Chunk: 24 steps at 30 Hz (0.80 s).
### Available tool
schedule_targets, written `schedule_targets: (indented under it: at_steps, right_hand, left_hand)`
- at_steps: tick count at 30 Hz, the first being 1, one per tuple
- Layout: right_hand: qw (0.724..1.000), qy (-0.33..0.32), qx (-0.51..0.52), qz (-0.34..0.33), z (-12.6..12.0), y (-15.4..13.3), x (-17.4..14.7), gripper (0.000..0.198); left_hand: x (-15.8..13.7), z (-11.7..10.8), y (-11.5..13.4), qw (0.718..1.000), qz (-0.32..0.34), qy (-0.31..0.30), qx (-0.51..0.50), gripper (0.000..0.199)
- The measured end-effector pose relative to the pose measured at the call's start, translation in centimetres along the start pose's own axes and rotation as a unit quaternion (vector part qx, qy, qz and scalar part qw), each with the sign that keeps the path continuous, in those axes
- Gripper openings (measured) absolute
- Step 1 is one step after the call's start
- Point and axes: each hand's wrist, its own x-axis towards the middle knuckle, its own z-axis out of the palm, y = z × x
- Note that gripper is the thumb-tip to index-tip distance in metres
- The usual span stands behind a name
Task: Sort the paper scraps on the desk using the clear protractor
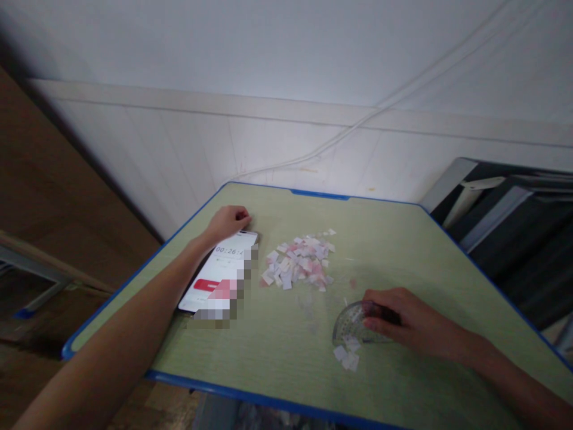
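Note:
My right hand (400,319) pinches a clear half-round protractor (347,322) by its right part, close to the desktop. A few small paper pieces (347,357) lie by the protractor's lower left edge. Toward the middle of the desk is a loose heap of small white and pink paper scraps (299,263). My left hand (230,221) rests with curled fingers just beyond the top of a smartphone (210,269), and nothing shows in it. The forearm passes along the phone's left side. A timer is lit on the phone's screen, part of which is blurred into blocks.
The pale green desk (389,239) has a blue rim and stands against a white wall (286,140) with a cable (331,143) running across it. Dark folded items (519,233) lean at the right. A brown wooden panel (58,155) stands at the left.

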Motion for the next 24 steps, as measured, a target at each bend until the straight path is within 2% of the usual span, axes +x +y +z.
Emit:
schedule_targets:
  at_steps: [14, 24]
  right_hand:
    - [0.997, 0.004, -0.081, -0.005, 0.08, -0.26, -0.44, 0.033]
    - [0.996, 0.006, -0.086, -0.005, 0.14, -0.41, -0.54, 0.032]
  left_hand:
    - [0.04, 0.07, 0.18, 1.000, -0.004, 0.010, 0.019, 0.024]
    - [0.00, -0.01, 0.37, 1.000, -0.009, 0.008, 0.022, 0.024]
